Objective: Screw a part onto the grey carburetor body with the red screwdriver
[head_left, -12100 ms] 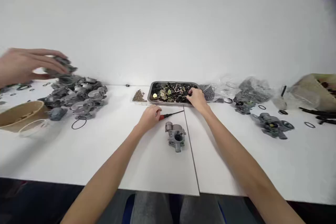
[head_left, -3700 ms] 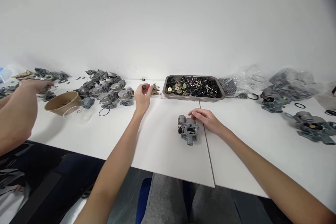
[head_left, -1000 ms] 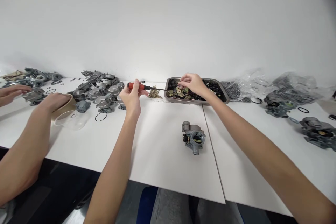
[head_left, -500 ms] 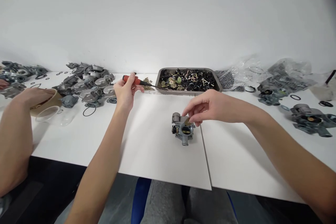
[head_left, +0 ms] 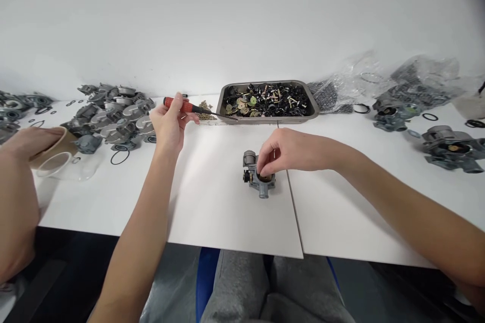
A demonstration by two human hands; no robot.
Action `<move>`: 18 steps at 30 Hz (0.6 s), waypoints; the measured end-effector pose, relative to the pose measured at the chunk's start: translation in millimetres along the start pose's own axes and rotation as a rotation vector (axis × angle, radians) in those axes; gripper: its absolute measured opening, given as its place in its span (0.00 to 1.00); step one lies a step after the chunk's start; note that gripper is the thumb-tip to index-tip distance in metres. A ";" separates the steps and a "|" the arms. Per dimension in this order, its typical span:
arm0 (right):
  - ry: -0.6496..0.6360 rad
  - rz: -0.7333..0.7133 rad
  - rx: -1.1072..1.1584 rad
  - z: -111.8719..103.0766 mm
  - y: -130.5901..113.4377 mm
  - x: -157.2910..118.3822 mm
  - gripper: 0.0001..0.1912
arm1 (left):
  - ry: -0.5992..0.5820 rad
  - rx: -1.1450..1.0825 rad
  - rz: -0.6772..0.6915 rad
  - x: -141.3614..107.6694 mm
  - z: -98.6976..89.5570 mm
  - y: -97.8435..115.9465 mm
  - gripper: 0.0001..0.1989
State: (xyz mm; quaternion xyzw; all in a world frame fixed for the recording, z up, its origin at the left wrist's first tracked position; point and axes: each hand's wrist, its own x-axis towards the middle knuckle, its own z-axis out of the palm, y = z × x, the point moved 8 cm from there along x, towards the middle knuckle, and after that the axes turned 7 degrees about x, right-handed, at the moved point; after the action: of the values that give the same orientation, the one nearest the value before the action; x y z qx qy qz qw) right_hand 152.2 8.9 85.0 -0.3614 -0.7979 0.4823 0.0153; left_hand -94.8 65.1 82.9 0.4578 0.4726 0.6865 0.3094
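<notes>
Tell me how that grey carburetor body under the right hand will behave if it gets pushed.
The carburetor body looks like cast metal, so probably stiff and heavy for its size. Its lumpy shape suggests sliding or rocking, not rolling. The right hand fingering its top likely steadies it.

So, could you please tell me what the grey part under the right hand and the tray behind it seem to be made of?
The small grey carburettor body under the right hand looks like cast metal, probably aluminium: dull matt grey with rounded, moulded shapes. The shallow rectangular silver tray looks like stainless steel, with a smooth, lightly reflective rim. Neither can be confirmed by look alone.
</notes>
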 end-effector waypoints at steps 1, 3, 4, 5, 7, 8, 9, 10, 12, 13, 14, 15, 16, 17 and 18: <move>0.007 0.005 -0.003 -0.5 -0.4 0.0 0.06 | 0.002 -0.001 -0.001 0.2 -0.3 0.1 0.19; 0.024 0.008 0.000 -1.4 -0.8 0.4 0.07 | 0.006 0.002 -0.002 1.1 -0.9 -0.4 0.19; 0.034 0.010 0.005 -1.8 -0.6 0.6 0.08 | 0.006 0.005 -0.003 1.6 -1.2 -0.7 0.19; 0.042 0.014 0.011 -2.1 -0.2 0.6 0.09 | 0.006 0.008 -0.002 2.0 -1.3 -1.0 0.18; 0.052 0.018 0.019 -1.8 0.5 0.5 0.11 | 0.003 0.013 0.000 2.6 -1.1 -1.3 0.18; 0.054 0.016 0.020 -1.5 0.7 0.6 0.11 | 0.001 0.014 0.001 2.7 -0.9 -1.3 0.18; 0.057 0.013 0.020 -1.3 0.8 0.7 0.11 | 0.000 0.014 0.003 2.7 -0.7 -1.2 0.18; 0.059 0.007 0.020 -1.1 1.0 1.1 0.10 | -0.001 0.013 0.004 2.6 -0.5 -1.0 0.18; 0.067 -0.017 0.002 -1.7 1.3 2.5 0.10 | 0.001 0.012 0.005 2.3 -0.3 -0.6 0.18; 0.084 -0.037 -0.022 -3.2 1.2 3.4 0.09 | 0.002 0.013 0.004 2.2 -0.3 -0.4 0.18; 0.104 -0.060 -0.050 -4.8 0.9 4.3 0.09 | 0.004 0.014 0.003 2.0 -0.2 -0.3 0.18; 0.118 -0.081 -0.077 -6.0 0.7 5.2 0.09 | 0.004 0.016 0.001 1.8 0.0 -0.3 0.18; 0.128 -0.095 -0.099 -6.7 1.0 6.1 0.10 | 0.004 0.017 0.000 1.6 0.3 -0.3 0.18; 0.132 -0.101 -0.115 -6.9 1.7 7.1 0.10 | 0.002 0.016 0.001 1.4 0.7 -0.1 0.17; 0.127 -0.099 -0.124 -6.4 3.0 8.1 0.11 | 0.000 0.015 0.002 1.1 1.2 0.1 0.17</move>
State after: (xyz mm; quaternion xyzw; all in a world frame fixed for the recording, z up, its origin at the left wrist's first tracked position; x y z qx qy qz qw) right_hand 150.3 19.3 83.5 -0.3516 -0.8404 0.4070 0.0672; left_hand -94.2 66.4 83.5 0.4604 0.4772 0.6834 0.3053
